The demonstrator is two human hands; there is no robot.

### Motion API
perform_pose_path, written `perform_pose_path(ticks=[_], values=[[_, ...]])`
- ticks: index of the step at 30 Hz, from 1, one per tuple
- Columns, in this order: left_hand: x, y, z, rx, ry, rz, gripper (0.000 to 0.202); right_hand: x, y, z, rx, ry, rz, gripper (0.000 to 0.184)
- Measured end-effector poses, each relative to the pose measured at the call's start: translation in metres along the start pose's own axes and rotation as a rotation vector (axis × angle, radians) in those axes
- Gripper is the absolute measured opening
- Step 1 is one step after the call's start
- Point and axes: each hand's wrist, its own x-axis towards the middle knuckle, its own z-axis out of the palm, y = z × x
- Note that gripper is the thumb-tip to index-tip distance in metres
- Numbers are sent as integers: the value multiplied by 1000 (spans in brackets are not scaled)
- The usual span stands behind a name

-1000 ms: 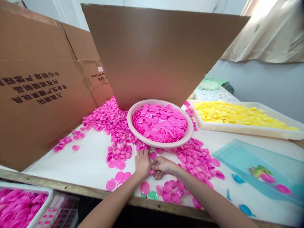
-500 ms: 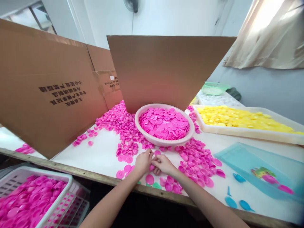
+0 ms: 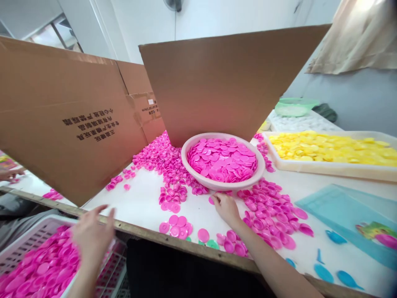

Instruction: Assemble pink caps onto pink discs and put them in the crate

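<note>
While the right hand (image 3: 226,209) sits curled on the white table (image 3: 139,207), its fingertips (image 3: 217,199) come down just beside a loose pink plastic cap (image 3: 211,200), and this view cannot show whether they pinch that cap or only rest next to it. The cap is round, so it has no long axis; it lies on the thumb side of the hand, just in front of the pale pink round basin (image 3: 235,185). The right forearm (image 3: 263,252) slants in from the lower right and points toward the basin, making the right hand by far the nearer one. The left hand (image 3: 92,238) is open with its fingers spread, nothing visible in it, and it hangs past the wooden table edge (image 3: 161,234), well to the near left of the basin, above a white plastic crate (image 3: 52,218) heaped with pink caps (image 3: 40,265). Around the basin, loose pink caps (image 3: 263,211) spread to both sides, while more pink caps (image 3: 221,159) fill it. Behind the basin stands a cardboard sheet (image 3: 217,87), to its right lies a white tray (image 3: 328,171) of yellow caps (image 3: 328,149), and far to its left shows another person's hand (image 3: 10,174)
</note>
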Motion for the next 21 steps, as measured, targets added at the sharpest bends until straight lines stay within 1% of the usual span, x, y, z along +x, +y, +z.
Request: perform_pose_path(ticks=[1, 2, 4, 5, 6, 7, 8, 10, 14, 17, 19, 21], values=[[-7, 29, 11, -20, -34, 83, 35, -1, -1, 1, -38, -19, 8, 28], [-14, 59, 22, -56, -104, 159, 30, -3, 0, 3, -71, -36, 19, 28], [-27, 116, 45, -84, -238, 222, 26, -6, 3, 6, -108, -66, 29, 28], [-34, 139, 55, -85, -290, 233, 26, -8, 5, 7, -109, -77, 26, 29], [-40, 157, 63, -73, -329, 242, 27, -9, 8, 8, -101, -87, 19, 30], [-45, 171, 71, -56, -355, 251, 29, -11, 10, 9, -90, -96, 8, 30], [-50, 179, 77, -36, -368, 261, 31, -12, 12, 9, -78, -104, -5, 31], [-56, 185, 87, -8, -372, 286, 33, -13, 14, 8, -60, -130, -32, 30], [-59, 173, 96, -47, -382, 355, 28, -13, 11, 5, -72, -175, -30, 22], [-58, 166, 96, -104, -390, 341, 26, -14, 4, 6, -98, -193, -19, 20], [-58, 168, 95, -174, -378, 336, 26, -15, 0, 7, -92, -200, -60, 19], [-60, 175, 93, -301, -387, 401, 23, -15, -1, 8, -68, -188, -100, 23]])
